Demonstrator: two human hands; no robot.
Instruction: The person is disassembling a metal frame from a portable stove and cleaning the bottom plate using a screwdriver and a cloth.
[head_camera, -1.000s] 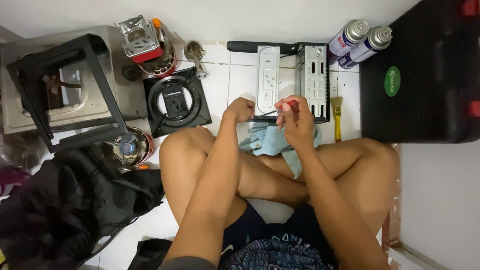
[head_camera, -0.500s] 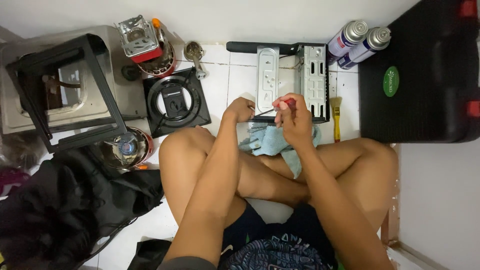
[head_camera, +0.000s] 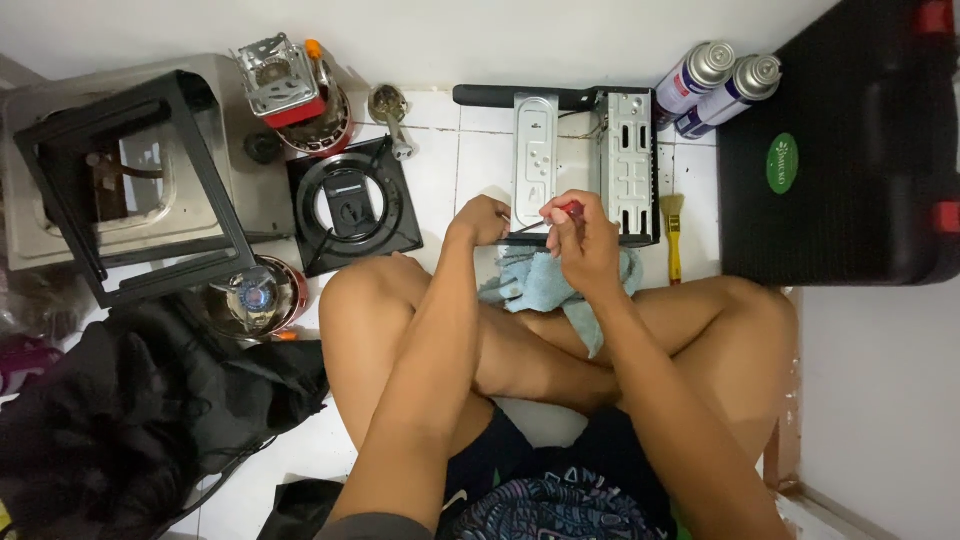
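Note:
I sit cross-legged on a white tiled floor. My right hand (head_camera: 583, 243) grips a red-handled screwdriver (head_camera: 566, 210) whose thin shaft points left toward my left hand (head_camera: 483, 220). The left hand is curled against the near edge of an open metal device chassis (head_camera: 578, 160), a grey box with slotted side plates. What the left fingers hold is hidden. A light blue cloth (head_camera: 545, 287) lies over my legs just below both hands.
A small yellow brush (head_camera: 673, 232) lies right of the chassis. Two spray cans (head_camera: 715, 85) and a black case (head_camera: 850, 150) are at the far right. A black square burner part (head_camera: 352, 205), camping stove pieces (head_camera: 290, 90), a metal frame (head_camera: 130, 180) and black fabric (head_camera: 130, 410) fill the left.
My right hand has shifted slightly left and down with the screwdriver; the left hand stays at the chassis edge.

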